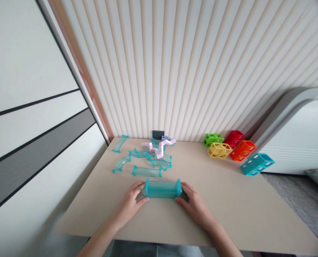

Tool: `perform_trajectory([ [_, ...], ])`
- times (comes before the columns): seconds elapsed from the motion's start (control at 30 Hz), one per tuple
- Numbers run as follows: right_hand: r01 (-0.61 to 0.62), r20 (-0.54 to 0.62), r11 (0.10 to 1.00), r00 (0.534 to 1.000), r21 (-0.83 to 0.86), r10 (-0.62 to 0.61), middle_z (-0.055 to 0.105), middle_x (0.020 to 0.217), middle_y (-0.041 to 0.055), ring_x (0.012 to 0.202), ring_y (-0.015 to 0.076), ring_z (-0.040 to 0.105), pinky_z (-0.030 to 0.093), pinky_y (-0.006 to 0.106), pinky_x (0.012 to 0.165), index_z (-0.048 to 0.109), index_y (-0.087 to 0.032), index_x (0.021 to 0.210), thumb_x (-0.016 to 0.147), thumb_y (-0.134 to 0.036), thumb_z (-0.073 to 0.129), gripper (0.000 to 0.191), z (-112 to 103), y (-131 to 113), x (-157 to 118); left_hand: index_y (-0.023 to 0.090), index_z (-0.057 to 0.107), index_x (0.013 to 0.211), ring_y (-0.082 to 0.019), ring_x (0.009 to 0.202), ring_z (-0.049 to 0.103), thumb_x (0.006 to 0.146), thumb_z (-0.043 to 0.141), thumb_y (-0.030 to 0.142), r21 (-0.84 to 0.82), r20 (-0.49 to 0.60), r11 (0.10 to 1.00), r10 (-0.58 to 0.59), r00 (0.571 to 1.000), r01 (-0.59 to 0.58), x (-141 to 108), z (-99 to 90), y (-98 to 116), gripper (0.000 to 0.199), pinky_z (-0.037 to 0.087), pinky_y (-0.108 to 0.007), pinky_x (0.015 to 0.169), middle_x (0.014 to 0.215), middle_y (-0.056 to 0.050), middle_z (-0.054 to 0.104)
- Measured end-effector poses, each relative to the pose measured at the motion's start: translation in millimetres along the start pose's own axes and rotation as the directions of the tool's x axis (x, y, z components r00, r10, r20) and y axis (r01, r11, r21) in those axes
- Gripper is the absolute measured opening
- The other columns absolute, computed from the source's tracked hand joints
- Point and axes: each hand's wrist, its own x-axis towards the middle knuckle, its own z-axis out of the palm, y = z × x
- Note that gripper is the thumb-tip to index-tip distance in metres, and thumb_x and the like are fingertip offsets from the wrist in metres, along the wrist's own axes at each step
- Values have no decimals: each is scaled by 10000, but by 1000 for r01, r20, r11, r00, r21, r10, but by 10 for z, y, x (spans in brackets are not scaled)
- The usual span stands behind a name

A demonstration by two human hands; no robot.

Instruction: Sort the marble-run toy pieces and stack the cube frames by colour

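Observation:
A stack of translucent teal track pieces [163, 189] lies level near the front middle of the table, its ends flanged. My left hand [133, 200] curls around the left end, with thumb in front and fingers behind. At the right end, my right hand [191, 201] grips in the same way. Just beyond the stack lies a single straight teal track piece [147, 172]. Curved teal track pieces [122, 163] are spread farther back on the left, and a pale lilac zigzag piece [160, 150] rests among others there.
Open-sided block frames stand at the back right: green [214, 139], yellow [219, 150], red [234, 138], orange [243, 150] and blue [257, 164]. Another straight teal piece [120, 144] lies at the back left corner. A ribbed wall panel [159, 71] borders the table's [223, 207] back edge.

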Motion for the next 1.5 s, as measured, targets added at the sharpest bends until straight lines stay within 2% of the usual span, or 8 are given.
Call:
perform_trajectory([
  [0.27,3,5,1000,1000,20,-3,619,1360,87,1241,288,577,439,446,1101,635,-259,1299,870,-296,681,433,-5,10,19,266,678,1231,-273,1233,634,851,698,326,-13,9,1000,-8,1000,8,17,0,-11,385,503,-456,1084,1299,-85,685],
  [0.87,10,40,998,999,67,-13,604,1382,76,1254,280,577,436,413,1104,636,-262,1298,870,-255,672,430,-62,-30,30,263,657,1248,-270,1223,633,862,682,288,32,2,998,48,999,-48,22,58,-32,387,505,-452,1081,1275,-91,679],
  [1.23,28,53,997,998,70,-31,560,1438,67,1287,280,552,423,400,1124,624,-271,1333,834,-232,700,506,-77,30,30,289,653,1278,-260,1237,631,895,656,337,29,50,998,58,997,-59,18,-29,-18,386,505,-423,1083,1306,-79,667],
  [1.5,6,47,997,999,77,-10,586,1407,72,1269,283,565,427,405,1117,646,-262,1304,850,-221,669,456,-69,4,41,267,648,1269,-261,1243,621,916,628,337,65,45,996,66,997,-69,30,5,-38,360,501,-439,1082,1297,-91,667],
])
